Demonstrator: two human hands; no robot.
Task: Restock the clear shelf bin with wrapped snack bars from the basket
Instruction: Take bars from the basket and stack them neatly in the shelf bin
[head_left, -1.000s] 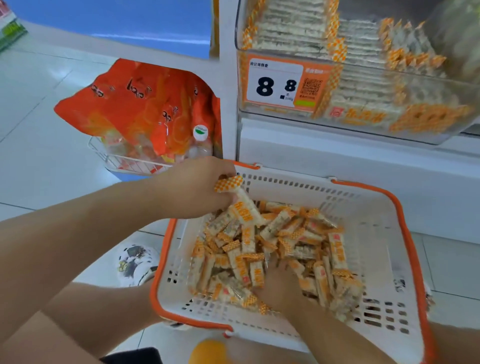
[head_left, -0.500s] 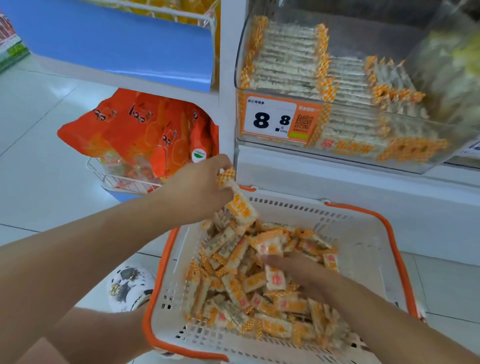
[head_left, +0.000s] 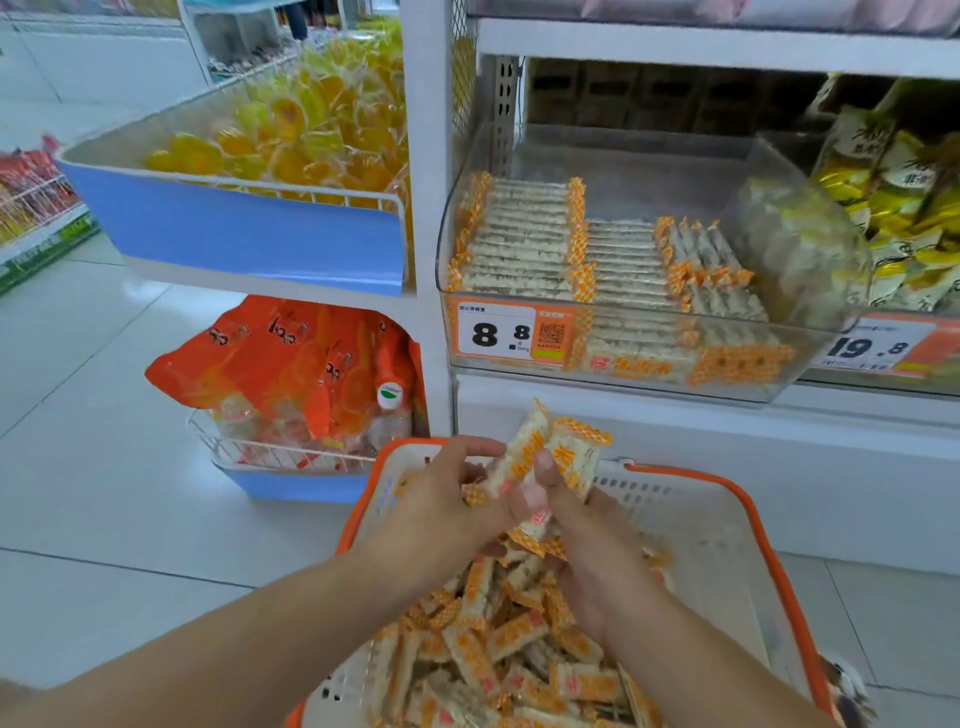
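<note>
Hands met over the back edge of the basket (head_left: 769, 561), both gripping wrapped snack bars: the left hand (head_left: 441, 499) had its fingers curled around the lower ends of a small bundle of held bars (head_left: 524, 457), and the right hand (head_left: 582, 525) pinched the same bundle from the other side, thumb pressed on an orange-checked wrapper. The bundle stood tilted, upper ends pointing toward the shelf. At far left, a blue-fronted shelf tray (head_left: 249, 234) held yellow wrapped sweets, and beneath it a wire rack (head_left: 270, 452) carried orange snack bags (head_left: 291, 358). Below the hands, the white basket with orange rim held a loose heap of snack bars (head_left: 509, 649), lying at mixed angles. Above and right of the hands, the clear shelf bin (head_left: 800, 244) sat on the shelf, with bars stacked in neat rows on its left side and a looser row toward the middle; its right portion held few bars. An orange price label (head_left: 511, 332) reading 8.8 was fixed to the bin's front. Further right, yellow packets (head_left: 904, 218) sat in a neighbouring bin.
</note>
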